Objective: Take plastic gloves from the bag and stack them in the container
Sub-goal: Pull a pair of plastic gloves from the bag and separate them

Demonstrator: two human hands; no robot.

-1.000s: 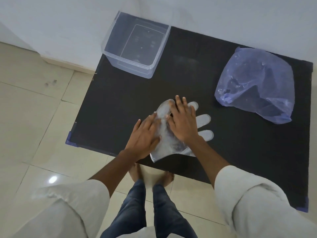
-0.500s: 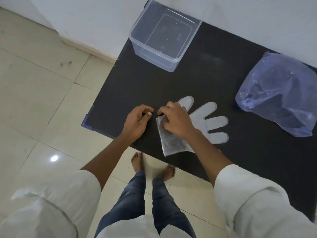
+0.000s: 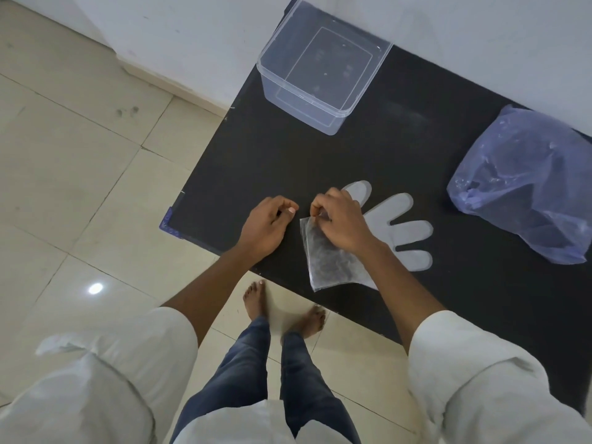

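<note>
— At the near edge of the black table [image 3: 400, 149], what has the right hand [image 3: 341, 225] got?
— Its fingers are curled down, thumb and forefinger pinched on the upper corner of a clear plastic glove [image 3: 397, 229] that lies flat on the table. The cuff end is folded or bunched under the wrist.
— And the left hand [image 3: 264, 227]?
— Loosely curled, thumb tip against the forefinger, resting on the table just beside the glove's corner. Whether it holds anything between those fingertips I cannot tell; it looks apart from the glove.
— How many gloves?
— One that I can count, four finger shapes spread toward the right, clear of the hand. If more layers lie beneath, they do not show.
— Containers?
— One clear container [image 3: 320, 72], square, at the far left corner against the wall, nothing visible inside.
— Bags?
— One bluish plastic bag [image 3: 525, 184], crumpled, at the far right, well apart from the glove.
— Hands?
— Two, both bare, white sleeves pushed up the forearms.
</note>
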